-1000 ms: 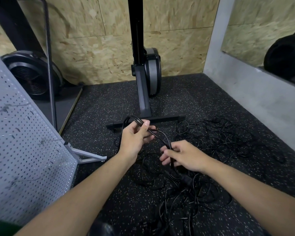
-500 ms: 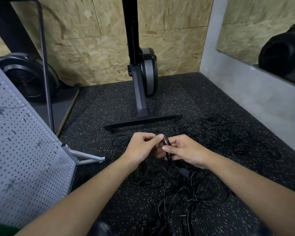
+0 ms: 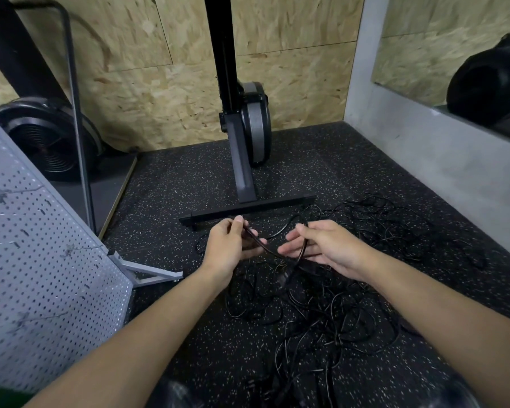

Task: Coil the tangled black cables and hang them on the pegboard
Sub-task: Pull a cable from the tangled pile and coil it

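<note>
On the speckled floor (image 3: 189, 184) in front of me, in the head view, much is hard to read. The tangle (image 3: 345, 313) of black cables spreads from under my wrists out to the right, and I cannot count its strands or follow any one of them to an end. At the bottom edge it fades into dark blur. The pegboard (image 3: 44, 278) leans at my left, cut off by the frame, and its few hooks show only as faint marks.

My left hand (image 3: 228, 245) is curled, thumb and fingers pinching one cable (image 3: 264, 245) near its fingertips. That cable sags between my hands and rises into my right hand (image 3: 330, 245), where my thumb presses it against nearly straight fingers. How firm that grip is I cannot tell. A plug (image 3: 283, 279) hangs just below and between the hands, over the tangle.

Both hands are above the near-left part of the tangle, just in front of the foot of a black stand (image 3: 248, 207), and well apart from the pegboard.
</note>
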`<state>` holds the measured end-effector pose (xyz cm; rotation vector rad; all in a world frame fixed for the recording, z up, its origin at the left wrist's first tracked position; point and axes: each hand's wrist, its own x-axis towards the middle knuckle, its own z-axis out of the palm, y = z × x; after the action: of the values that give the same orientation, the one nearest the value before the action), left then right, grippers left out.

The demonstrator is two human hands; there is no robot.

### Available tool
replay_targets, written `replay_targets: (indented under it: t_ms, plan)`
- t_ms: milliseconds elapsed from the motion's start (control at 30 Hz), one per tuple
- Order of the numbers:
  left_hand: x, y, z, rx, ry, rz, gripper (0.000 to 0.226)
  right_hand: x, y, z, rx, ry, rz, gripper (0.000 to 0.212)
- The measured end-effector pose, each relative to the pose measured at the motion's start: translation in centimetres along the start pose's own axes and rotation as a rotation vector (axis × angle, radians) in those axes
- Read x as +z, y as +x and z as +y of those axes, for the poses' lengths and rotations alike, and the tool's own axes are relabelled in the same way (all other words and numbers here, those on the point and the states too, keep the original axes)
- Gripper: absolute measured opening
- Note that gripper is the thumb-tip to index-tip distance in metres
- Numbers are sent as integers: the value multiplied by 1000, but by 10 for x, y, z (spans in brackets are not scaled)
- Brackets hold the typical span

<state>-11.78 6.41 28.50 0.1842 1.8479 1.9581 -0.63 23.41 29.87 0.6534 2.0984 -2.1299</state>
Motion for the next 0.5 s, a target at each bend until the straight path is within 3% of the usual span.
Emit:
replay_targets:
  t_ms: [167,333,500]
  plan:
    - [-5,3,-1,5,-44,85,27,-8,0,-1,21,194,49,30]
    - [-14,6,0,-5,2,89,27,-15,0,-3,70,262,145,41]
    - [-13,1,5,-41,-40,34,26,-18,1,-1,97,108,175,46]
